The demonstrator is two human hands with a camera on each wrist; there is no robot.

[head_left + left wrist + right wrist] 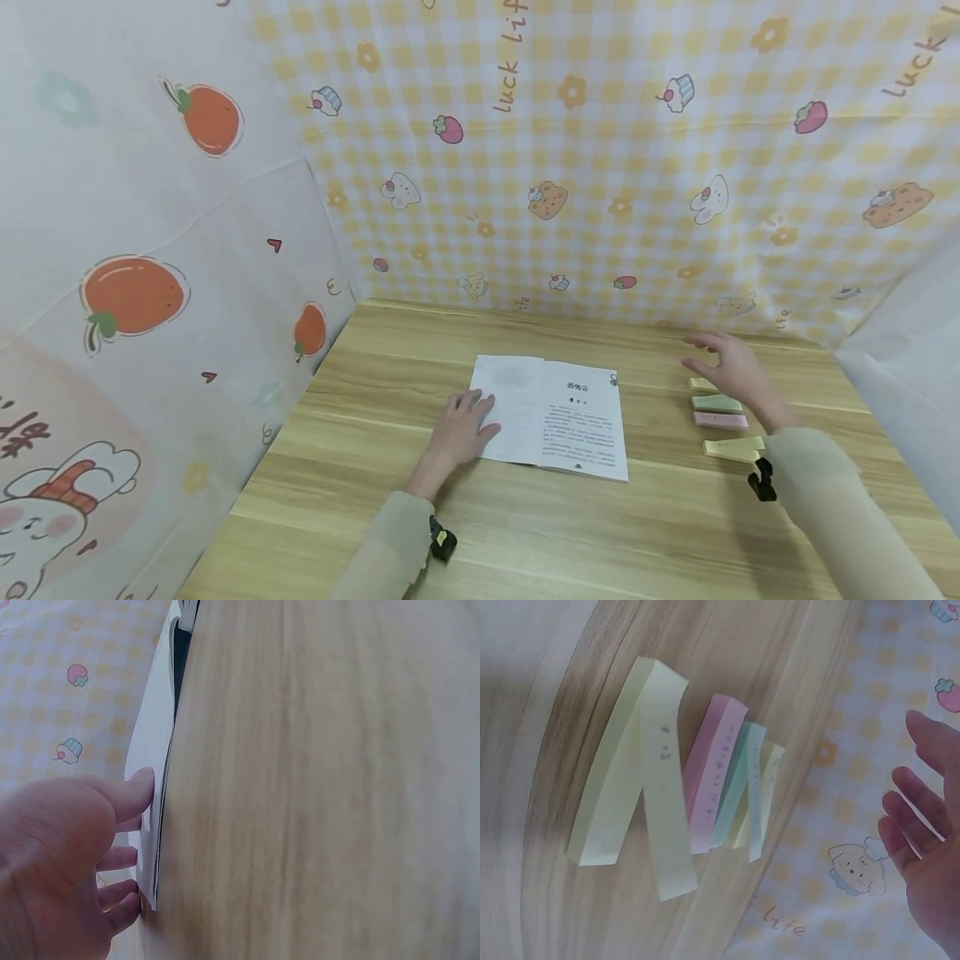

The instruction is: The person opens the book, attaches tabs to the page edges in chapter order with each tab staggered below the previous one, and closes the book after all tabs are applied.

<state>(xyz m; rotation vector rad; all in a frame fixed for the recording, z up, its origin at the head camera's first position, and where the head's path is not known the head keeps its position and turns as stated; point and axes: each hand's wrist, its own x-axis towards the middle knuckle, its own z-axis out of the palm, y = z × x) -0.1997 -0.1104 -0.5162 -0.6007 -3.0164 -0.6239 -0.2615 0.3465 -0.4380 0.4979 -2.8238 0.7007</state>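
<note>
An open book [583,425] lies on the wooden table, with a mostly blank left page and printed text on the right one. My left hand [459,429] rests on its left edge, fingers spread over the page; in the left wrist view the thumb [139,791] touches the paper. My right hand [731,367] hovers above the far end of a row of sticky-note pads, holding nothing. The row has a pale yellow pad [611,772] with its top strip lifted, a pink pad [716,765], a green pad [739,780] and another yellow pad [769,787]. Small handwriting shows on the strips.
Behind the table [337,483] hangs a yellow checked cloth [487,233] with cartoon prints. A white cloth [225,208] with orange fruit prints covers the left side. Each wrist carries a small black device [442,540].
</note>
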